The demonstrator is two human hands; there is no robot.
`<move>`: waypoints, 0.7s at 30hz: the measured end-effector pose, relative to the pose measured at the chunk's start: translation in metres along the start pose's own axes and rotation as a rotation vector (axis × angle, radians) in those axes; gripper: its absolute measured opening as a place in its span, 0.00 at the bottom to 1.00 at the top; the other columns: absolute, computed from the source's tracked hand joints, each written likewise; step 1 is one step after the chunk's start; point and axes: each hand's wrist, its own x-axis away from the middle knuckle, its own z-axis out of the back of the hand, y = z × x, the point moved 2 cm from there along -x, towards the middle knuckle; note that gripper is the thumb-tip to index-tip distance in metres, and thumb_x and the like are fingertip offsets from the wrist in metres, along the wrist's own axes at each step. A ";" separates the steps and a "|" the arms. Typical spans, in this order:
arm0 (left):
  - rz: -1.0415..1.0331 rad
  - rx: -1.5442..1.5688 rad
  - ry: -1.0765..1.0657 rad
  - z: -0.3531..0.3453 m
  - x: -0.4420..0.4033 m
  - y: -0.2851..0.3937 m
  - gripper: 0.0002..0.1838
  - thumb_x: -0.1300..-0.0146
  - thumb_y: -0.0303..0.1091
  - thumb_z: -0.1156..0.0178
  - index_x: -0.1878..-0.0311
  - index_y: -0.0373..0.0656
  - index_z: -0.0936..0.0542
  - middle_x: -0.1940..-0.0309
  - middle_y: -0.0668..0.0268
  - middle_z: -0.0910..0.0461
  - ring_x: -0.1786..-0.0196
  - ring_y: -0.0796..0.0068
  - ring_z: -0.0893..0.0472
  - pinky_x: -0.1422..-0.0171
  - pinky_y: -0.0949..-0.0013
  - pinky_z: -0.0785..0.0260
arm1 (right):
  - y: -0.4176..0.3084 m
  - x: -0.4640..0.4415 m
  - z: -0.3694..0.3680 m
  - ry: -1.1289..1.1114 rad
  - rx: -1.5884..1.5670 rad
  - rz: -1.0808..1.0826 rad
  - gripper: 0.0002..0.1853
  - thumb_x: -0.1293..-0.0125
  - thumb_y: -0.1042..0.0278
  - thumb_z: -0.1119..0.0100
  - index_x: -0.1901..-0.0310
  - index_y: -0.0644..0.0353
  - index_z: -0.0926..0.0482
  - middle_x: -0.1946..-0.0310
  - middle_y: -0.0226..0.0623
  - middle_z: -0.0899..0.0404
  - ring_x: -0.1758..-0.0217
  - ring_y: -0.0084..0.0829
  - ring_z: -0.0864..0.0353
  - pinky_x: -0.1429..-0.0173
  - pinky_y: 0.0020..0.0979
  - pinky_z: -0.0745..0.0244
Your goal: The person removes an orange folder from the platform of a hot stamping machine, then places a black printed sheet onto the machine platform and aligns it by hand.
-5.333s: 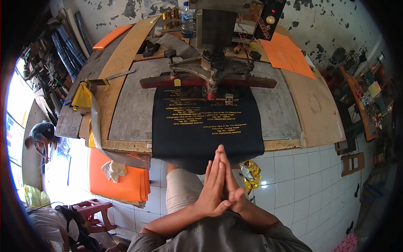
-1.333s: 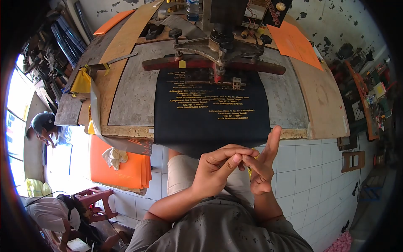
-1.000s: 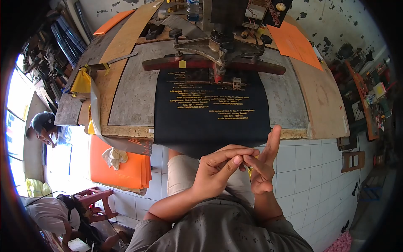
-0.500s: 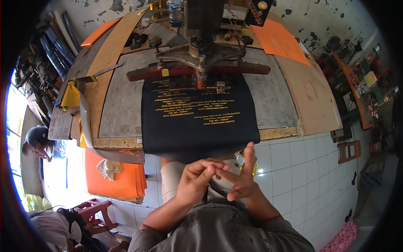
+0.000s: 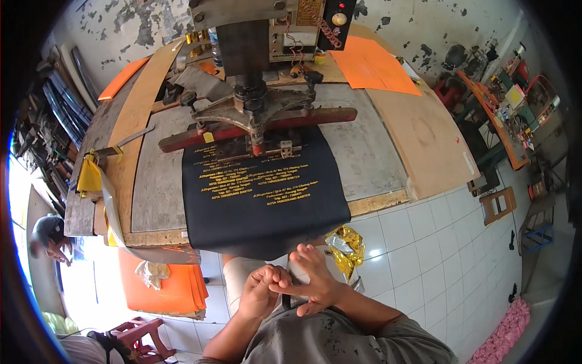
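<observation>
Press head (image 5: 251, 100) stands over the middle of the bench (image 5: 430, 136), its red crossbar (image 5: 333, 116) spanning the far part of the black sheet (image 5: 267, 227) & blocking the view of it. Sheet lies on grey plate (image 5: 154, 200), near end drooping over bench front, just above the lap. L side: metal strip (image 5: 136, 134), yellow foil (image 5: 90, 177). Far R: orange sheet (image 5: 376, 67), nr control box (image 5: 336, 30). Below bench, L: orange stack (image 5: 167, 294) w/ rag (image 5: 151, 273) on top. Co-worker (image 5: 48, 236) bent over, far L.

L hand (image 5: 260, 294) curled, fingers closed on finger(s) of R hand (image 5: 312, 282); R hand otherwise open, fingers spread. Both nr sheet's hanging end, over lap.

Textures: sheet smooth, matte, gold lettering in blocks; plate scuffed; rag crumpled, off-white; foil bundle (image 5: 345, 249) shiny, creased, beside R hand above white tile floor (image 5: 412, 261).

Bottle (image 5: 215, 48) mostly behind press column. Upper print partly covered. Poss. some small thing between fingertips, can't tell. Maroon stool (image 5: 142, 337) cut off at btm; corners black.
</observation>
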 end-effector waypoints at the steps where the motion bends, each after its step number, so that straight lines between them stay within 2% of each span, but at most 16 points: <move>1: -0.002 0.004 -0.024 -0.001 -0.002 -0.001 0.13 0.18 0.42 0.42 0.55 0.42 0.18 0.55 0.59 0.14 0.46 0.67 0.16 0.36 0.62 0.24 | 0.000 -0.001 0.001 -0.003 -0.001 -0.017 0.37 0.24 0.21 0.58 0.29 0.35 0.17 0.15 0.53 0.45 0.10 0.53 0.54 0.13 0.56 0.64; 4: -0.082 -0.003 0.086 -0.013 -0.002 0.002 0.11 0.19 0.39 0.40 0.54 0.41 0.17 0.53 0.57 0.13 0.48 0.67 0.15 0.39 0.62 0.23 | -0.001 -0.004 0.005 0.008 -0.015 -0.080 0.36 0.23 0.23 0.58 0.30 0.36 0.16 0.16 0.54 0.43 0.11 0.53 0.51 0.13 0.56 0.60; 7: -0.052 -0.188 0.166 -0.032 -0.004 0.017 0.08 0.21 0.35 0.38 0.52 0.40 0.16 0.49 0.54 0.13 0.50 0.68 0.14 0.42 0.63 0.22 | 0.002 -0.009 0.011 0.046 -0.028 -0.130 0.35 0.22 0.25 0.57 0.31 0.37 0.16 0.16 0.54 0.43 0.11 0.53 0.50 0.14 0.55 0.57; 10: -0.233 -0.320 0.077 -0.016 -0.006 0.011 0.07 0.23 0.31 0.36 0.50 0.37 0.15 0.47 0.53 0.13 0.50 0.68 0.14 0.42 0.63 0.21 | 0.002 -0.009 0.013 0.035 -0.012 -0.128 0.34 0.22 0.26 0.57 0.31 0.37 0.16 0.16 0.52 0.42 0.12 0.51 0.48 0.15 0.55 0.55; 11: -0.196 -0.346 0.142 -0.012 -0.004 0.013 0.07 0.25 0.30 0.33 0.52 0.36 0.15 0.47 0.52 0.13 0.51 0.69 0.13 0.46 0.65 0.19 | 0.000 -0.007 0.010 0.027 -0.019 -0.141 0.34 0.22 0.26 0.57 0.31 0.37 0.16 0.16 0.51 0.41 0.12 0.50 0.47 0.15 0.54 0.54; 17: -0.156 -0.582 0.197 -0.009 0.000 0.026 0.05 0.27 0.29 0.31 0.56 0.36 0.15 0.49 0.54 0.13 0.54 0.72 0.13 0.51 0.71 0.18 | -0.003 -0.007 0.014 0.018 0.092 -0.111 0.31 0.23 0.28 0.52 0.31 0.35 0.15 0.17 0.47 0.38 0.13 0.47 0.44 0.15 0.52 0.51; 21: -0.114 -0.556 0.145 -0.005 0.001 0.027 0.05 0.26 0.29 0.32 0.56 0.37 0.17 0.53 0.58 0.15 0.55 0.73 0.13 0.48 0.71 0.17 | -0.003 -0.012 0.016 0.041 0.088 -0.087 0.29 0.24 0.31 0.46 0.33 0.37 0.14 0.19 0.45 0.34 0.15 0.46 0.40 0.17 0.51 0.46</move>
